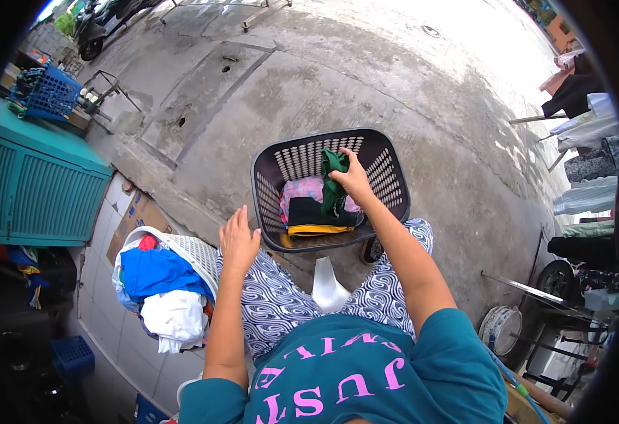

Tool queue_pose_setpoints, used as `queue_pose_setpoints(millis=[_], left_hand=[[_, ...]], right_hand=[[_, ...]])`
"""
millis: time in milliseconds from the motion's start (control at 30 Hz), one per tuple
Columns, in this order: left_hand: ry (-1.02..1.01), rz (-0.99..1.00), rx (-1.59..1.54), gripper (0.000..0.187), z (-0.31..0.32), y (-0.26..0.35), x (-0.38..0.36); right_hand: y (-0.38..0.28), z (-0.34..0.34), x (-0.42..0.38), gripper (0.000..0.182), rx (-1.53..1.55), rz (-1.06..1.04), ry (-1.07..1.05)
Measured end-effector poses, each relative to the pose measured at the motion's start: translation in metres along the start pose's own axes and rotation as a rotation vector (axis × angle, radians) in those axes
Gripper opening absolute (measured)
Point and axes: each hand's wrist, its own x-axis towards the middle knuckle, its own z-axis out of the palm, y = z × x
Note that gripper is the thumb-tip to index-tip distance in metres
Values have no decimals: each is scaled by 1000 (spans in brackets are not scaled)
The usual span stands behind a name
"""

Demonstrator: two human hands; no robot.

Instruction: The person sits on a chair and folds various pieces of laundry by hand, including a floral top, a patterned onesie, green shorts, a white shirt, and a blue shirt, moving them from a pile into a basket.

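Observation:
A dark plastic laundry basket [258, 205] stands on the concrete in front of my knees. Inside it lie a folded black garment [306, 212], a yellow-orange one [316, 230] beneath, and a pink patterned cloth [301, 189]. My right hand [352, 180] grips a bunched dark green cloth [334, 184] over the basket's right half. Above my left knee, my left hand [239, 244] is empty with its fingers extended. To its left is a white basket [195, 253] heaped with clothes, a blue garment [161, 272] and a white one [175, 318] on top.
At the left stands a teal louvered cabinet [37, 177] with a blue crate [48, 92] on top. Clothes hang along the right side, above a wheel [555, 280] and a white bucket [501, 328]. A flattened cardboard piece [136, 219] lies on the tiles.

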Motion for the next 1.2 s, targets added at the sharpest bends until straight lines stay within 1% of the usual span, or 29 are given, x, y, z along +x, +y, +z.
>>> queue_pose_setpoints(millis=[33, 67, 100, 133, 167, 200, 267, 300, 367, 400, 433, 467, 500, 533, 567, 667, 733, 767, 800, 867, 933, 967, 1000, 1067, 1133, 1200], left_hand=[[-2, -2, -3, 54, 4, -9, -12], [-19, 4, 52, 47, 7, -15, -23], [-38, 12, 107, 40, 11, -20, -29], [-42, 11, 105, 40, 10, -19, -28], [-6, 2, 32, 34, 8, -18, -27], [30, -9, -40, 29, 7, -15, -27], [42, -21, -49, 28, 5, -14, -23], [52, -28, -57, 26, 5, -14, -21], [60, -22, -60, 26, 8, -16, -18], [72, -23, -62, 25, 9, -17, -18], [70, -23, -63, 25, 9, -17, -18], [69, -32, -68, 24, 9, -17, -17], [68, -42, -72, 24, 9, -17, -18], [67, -47, -71, 24, 9, -17, -19], [78, -40, -80, 23, 9, -17, -19], [104, -38, -93, 22, 12, -18, -20], [108, -22, -106, 21, 15, -18, -21], [116, -32, -100, 21, 14, -17, -22], [140, -18, -115, 21, 13, -17, -23], [171, 6, -187, 17, 10, -16, -26], [223, -7, -377, 13, 1, -14, -30], [281, -35, -469, 12, 2, -17, -32], [306, -105, -773, 17, 5, -22, -33], [474, -269, -1028, 24, -7, -35, -37], [636, -275, -676, 32, -25, -75, -43], [784, -356, -221, 37, -44, -128, -48]], right_hand=[[9, 3, 5, 68, -104, -69, 34], [8, 4, 7, 68, -108, -66, 31], [8, 5, 7, 68, -195, -62, 59], [10, 8, 9, 68, -282, -58, 89], [13, 12, 12, 74, -348, -30, 71], [16, 19, 12, 74, -349, -28, 69], [32, 44, 14, 79, -504, -27, 83], [41, 61, 16, 82, -474, -18, 50], [34, 87, 7, 73, -432, 12, -100], [29, 101, 0, 59, -405, -38, -176], [23, 112, -9, 46, -414, -36, -334], [21, 123, -19, 38, -376, -80, -478], [20, 133, -32, 34, -364, -119, -653], [18, 139, -48, 32, -306, -281, -763], [18, 143, -62, 34, -276, -341, -872], [23, 137, -111, 36, -293, -273, -655], [35, 122, -129, 35, -507, -272, -652], [47, 115, -134, 33, -631, -335, -690], [53, 107, -136, 32, -681, -423, -639], [60, 95, -137, 28, -614, -475, -552], [62, 82, -134, 26, -637, -424, -592], [71, 77, -131, 27, -601, -476, -569], [75, 72, -130, 26, -609, -425, -595], [75, 62, -129, 25, -592, -385, -587], [73, 59, -128, 25, -604, -395, -583], [72, 59, -127, 25, -604, -349, -603]])
